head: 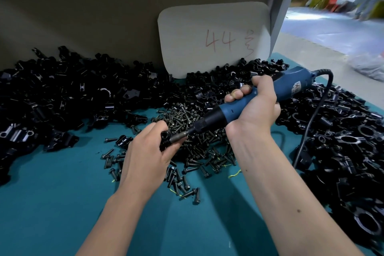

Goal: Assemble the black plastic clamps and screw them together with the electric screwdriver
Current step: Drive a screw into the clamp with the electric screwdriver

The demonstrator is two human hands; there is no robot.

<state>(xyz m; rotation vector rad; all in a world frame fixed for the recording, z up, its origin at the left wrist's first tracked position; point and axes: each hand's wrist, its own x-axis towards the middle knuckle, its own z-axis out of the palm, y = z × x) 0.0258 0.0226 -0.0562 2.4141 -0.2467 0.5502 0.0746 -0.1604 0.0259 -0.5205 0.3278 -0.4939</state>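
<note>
The black plastic clamp [166, 138] sits just left of the frame's centre, pinched in the left hand [149, 151], whose fingers curl over its top while the thumb presses from below; most of the clamp is hidden behind them. It looks light, rigid and rather smooth, so it would likely twist under torque unless gripped by its flat sides, clear of the screw hole. The right hand [254, 106], right of centre, wraps all its fingers round the blue electric screwdriver [239, 108], whose bit [179, 137] meets the clamp at the left fingertips. The loose screws [199, 147] lie heaped just behind, on the teal table [62, 193].
</note>
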